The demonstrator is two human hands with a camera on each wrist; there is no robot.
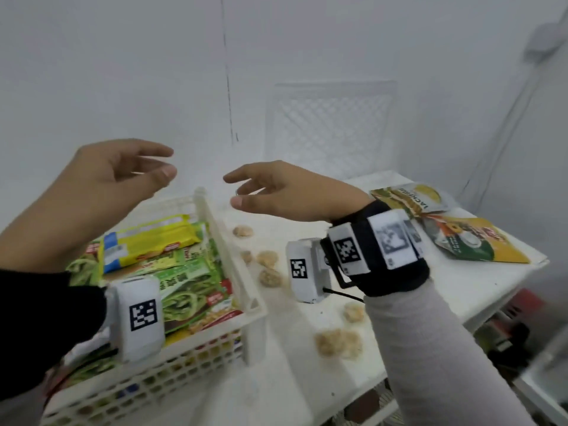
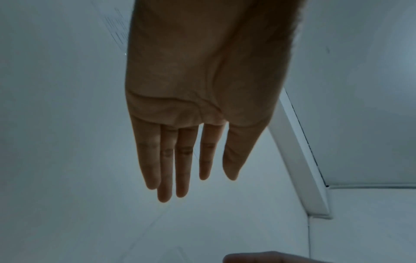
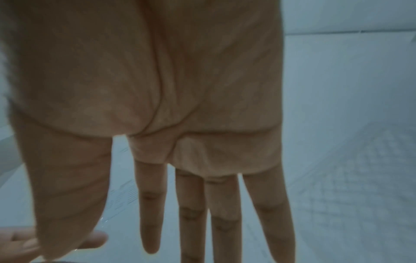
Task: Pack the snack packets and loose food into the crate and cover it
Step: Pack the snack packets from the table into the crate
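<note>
We hold left hand and right hand raised, fingers loosely spread, both empty — crate of snack packets below left hand, loose food pieces under right.

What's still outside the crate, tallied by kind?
Snack packets: 2
Loose food pieces: at least 6; the nearest clump is too blurred to split
Lattice panel: 1
Total: at least 9
</note>
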